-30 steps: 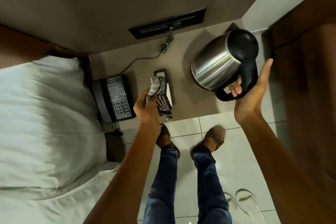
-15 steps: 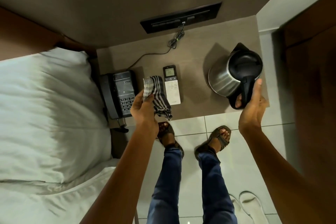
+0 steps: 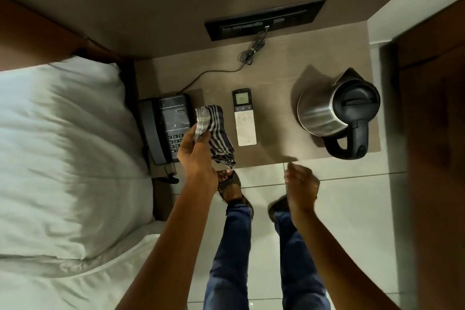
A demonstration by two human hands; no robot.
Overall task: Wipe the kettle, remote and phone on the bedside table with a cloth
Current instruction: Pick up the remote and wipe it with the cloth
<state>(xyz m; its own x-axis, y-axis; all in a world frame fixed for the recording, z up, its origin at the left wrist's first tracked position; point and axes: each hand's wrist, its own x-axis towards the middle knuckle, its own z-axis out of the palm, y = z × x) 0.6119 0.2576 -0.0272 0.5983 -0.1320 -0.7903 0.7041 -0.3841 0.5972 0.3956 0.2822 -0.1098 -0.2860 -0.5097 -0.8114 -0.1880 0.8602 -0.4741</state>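
The striped cloth (image 3: 214, 131) is pinched between the thumb and fingers of the left hand (image 3: 195, 151), held closed on its upper fold, while the rest hangs down over the front edge of the bedside table (image 3: 276, 70). The right hand (image 3: 300, 185) is blurred, held loosely half-curled with nothing in it, and is seen over the floor just in front of the table edge.

The kettle (image 3: 337, 108) is set upright at the 3 o'clock end of the table, its spout pointed toward 12 o'clock and its black handle toward 6 o'clock, overhanging the front edge. The remote (image 3: 244, 117) is laid flat at the centre, its long axis run from 12 to 6 o'clock, with the lit display at the 12 o'clock end. The phone (image 3: 166, 128) is placed at the 9 o'clock end, partly covered by the left hand, its long axis also from 12 to 6 o'clock, with the handset along the 9 o'clock side.
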